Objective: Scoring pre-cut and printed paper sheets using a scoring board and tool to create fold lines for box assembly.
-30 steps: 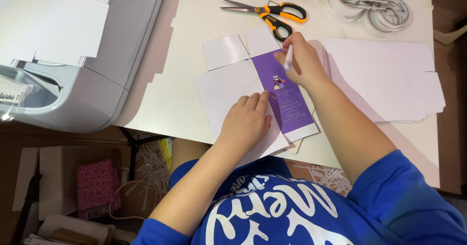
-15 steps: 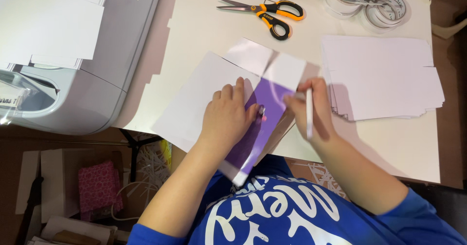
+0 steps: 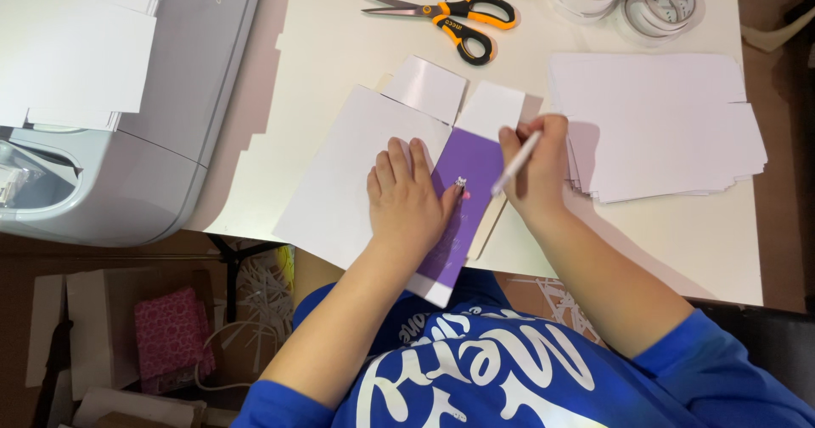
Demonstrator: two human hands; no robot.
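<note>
The left hand (image 3: 409, 200) lies palm down on the flat white card cutout (image 3: 356, 173), fingers loosely spread and pointing away from the body, the thumb reaching onto the purple panel (image 3: 469, 182) that forms the cutout's right strip. The forearm runs straight back to the blue shirt. A small silver ornament (image 3: 461, 182) sits on the purple panel, just at the thumb tip.

The right hand (image 3: 536, 166) hovers over the purple panel's right edge, fingers curled and pinched around a thin white pen-like tool (image 3: 515, 163), which slants down and left with its tip just off the panel's right edge. The wrist bends inward and the forearm angles away to the right.

The cutout rests on the white desk (image 3: 340, 46), its near end overhanging the desk edge. Right of the purple panel, near the right hand, lies a stack of white sheets (image 3: 662, 122). Beyond the panel lie orange-handled scissors (image 3: 454, 16), and further right, rolls of tape (image 3: 637, 3). Well to the panel's left stands a grey cutting machine (image 3: 170, 114).
</note>
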